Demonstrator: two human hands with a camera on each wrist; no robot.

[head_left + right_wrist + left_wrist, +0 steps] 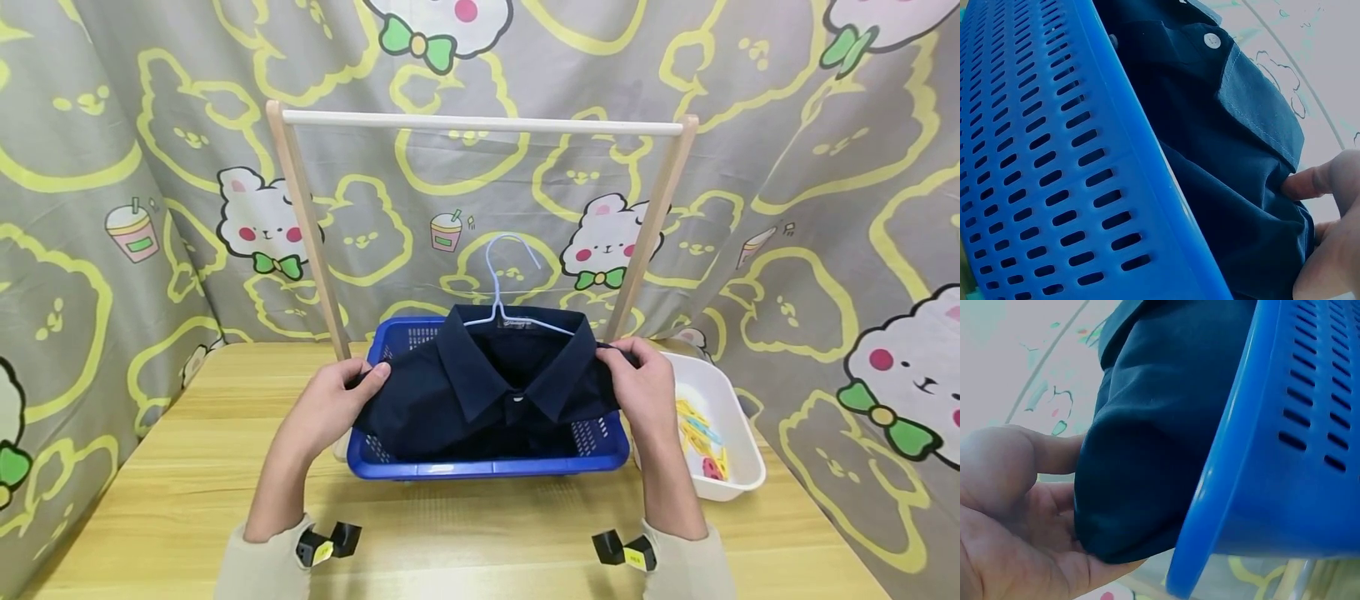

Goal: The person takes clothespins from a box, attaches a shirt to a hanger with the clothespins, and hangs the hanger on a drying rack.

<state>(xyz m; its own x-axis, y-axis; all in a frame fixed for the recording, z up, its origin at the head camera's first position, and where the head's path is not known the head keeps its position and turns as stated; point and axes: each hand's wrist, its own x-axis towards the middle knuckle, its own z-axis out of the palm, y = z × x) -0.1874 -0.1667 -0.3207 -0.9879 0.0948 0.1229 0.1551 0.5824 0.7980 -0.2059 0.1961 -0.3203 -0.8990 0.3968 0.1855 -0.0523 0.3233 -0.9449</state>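
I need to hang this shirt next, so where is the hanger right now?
In the head view, the hanger sits inside the navy shirt's collar, centre frame, over the blue basket and below the wooden rail.

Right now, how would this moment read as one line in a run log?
left hand: grips shirt shoulder | right hand: grips other shoulder | shirt: on hanger, over blue basket | rail: bare

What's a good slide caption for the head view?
Both hands, left hand and right hand, hold a navy shirt on a hanger over a blue basket.
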